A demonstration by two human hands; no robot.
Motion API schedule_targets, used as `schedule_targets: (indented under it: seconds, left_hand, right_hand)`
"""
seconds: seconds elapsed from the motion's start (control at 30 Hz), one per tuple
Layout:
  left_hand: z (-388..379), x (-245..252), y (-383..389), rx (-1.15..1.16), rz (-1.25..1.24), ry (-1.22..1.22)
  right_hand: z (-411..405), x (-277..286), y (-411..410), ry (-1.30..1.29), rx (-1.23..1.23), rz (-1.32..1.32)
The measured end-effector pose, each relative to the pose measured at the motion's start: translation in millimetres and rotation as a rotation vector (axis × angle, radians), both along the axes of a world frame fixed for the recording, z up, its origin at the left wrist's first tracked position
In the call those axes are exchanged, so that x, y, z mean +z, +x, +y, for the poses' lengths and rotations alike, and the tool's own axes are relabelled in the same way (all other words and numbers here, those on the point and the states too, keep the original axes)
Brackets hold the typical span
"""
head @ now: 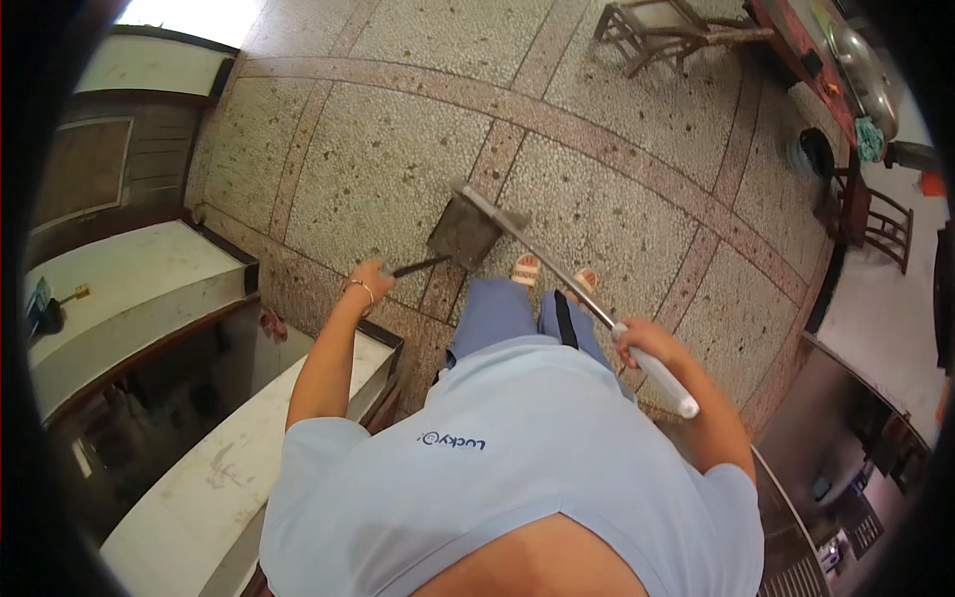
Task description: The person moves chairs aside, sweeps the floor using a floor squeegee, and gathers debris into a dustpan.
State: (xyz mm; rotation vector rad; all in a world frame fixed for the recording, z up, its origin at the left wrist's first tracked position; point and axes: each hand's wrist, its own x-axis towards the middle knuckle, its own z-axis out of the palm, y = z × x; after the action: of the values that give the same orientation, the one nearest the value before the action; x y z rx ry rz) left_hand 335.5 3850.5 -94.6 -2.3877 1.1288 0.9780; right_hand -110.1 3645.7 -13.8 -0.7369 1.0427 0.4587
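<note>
My left hand, with a thin bracelet at its wrist, is closed on the end of the dark handle of a dustpan. The pan of it lies low near the pebbled floor, in front of my feet. My right hand grips a long broom by the pale sleeve on its metal pole. The pole slants away to the upper left, and its far end reaches over the pan's far edge. That end is blurred, so the bristles cannot be made out clearly.
A wooden chair stands at the upper right, near a red table bearing a metal lid and a green cloth. White-topped ledges with dark edges run along the left. Another wooden chair is at the far right.
</note>
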Motion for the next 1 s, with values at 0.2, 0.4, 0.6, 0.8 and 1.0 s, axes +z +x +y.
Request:
schedule_targets:
  seconds: [0.2, 0.4, 0.6, 0.8, 1.0]
  left_hand:
    - [18.3, 11.1, -7.3, 0.621, 0.544, 0.053]
    - [43.3, 7.7, -6.8, 0.708, 0.485, 0.018]
    - [55.7, 4.1, -15.3, 0.820, 0.438, 0.022]
    - [64.6, -13.8, -9.5, 0.855, 0.505, 0.023]
    - [42.4, -15.6, 3.6, 0.782, 0.463, 0.011]
  right_hand:
    - [0.6, 34.8, -4.5, 0.070, -0.240, -0.042]
    - [-28.2, 42.2, 35.3, -0.478, 0.132, 0.141]
    - [-91.2, -3.2, 98.1, -0.627, 0.229, 0.145]
    - [-72.3, -69.3, 152.5, -0.586, 0.326, 0.208]
    - [-42.6, -44.4, 140.2, -0.361, 0.647, 0.112]
